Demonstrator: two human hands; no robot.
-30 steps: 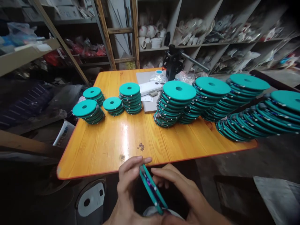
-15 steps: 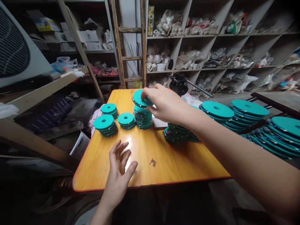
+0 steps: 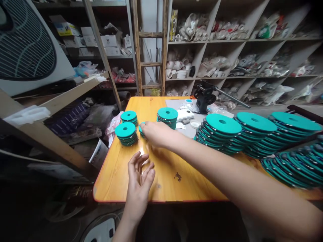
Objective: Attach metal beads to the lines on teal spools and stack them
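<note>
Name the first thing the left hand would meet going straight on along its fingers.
Probably the right hand, which is at the partly hidden green stack ahead; depth is unclear, so the left hand might meet that stack first instead.

Left hand (image 3: 138, 184) and right hand (image 3: 156, 133), bare and slim-fingered; left forearm (image 3: 127, 224) and right forearm (image 3: 227, 169), 2 tapering forms, bare along their visible length

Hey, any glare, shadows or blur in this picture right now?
Head view: glare whitens the table beyond the left hand; a soft shadow lies under the right hand; stacks toward the right edge look stretched; the far-right shelves are blurred.
</note>
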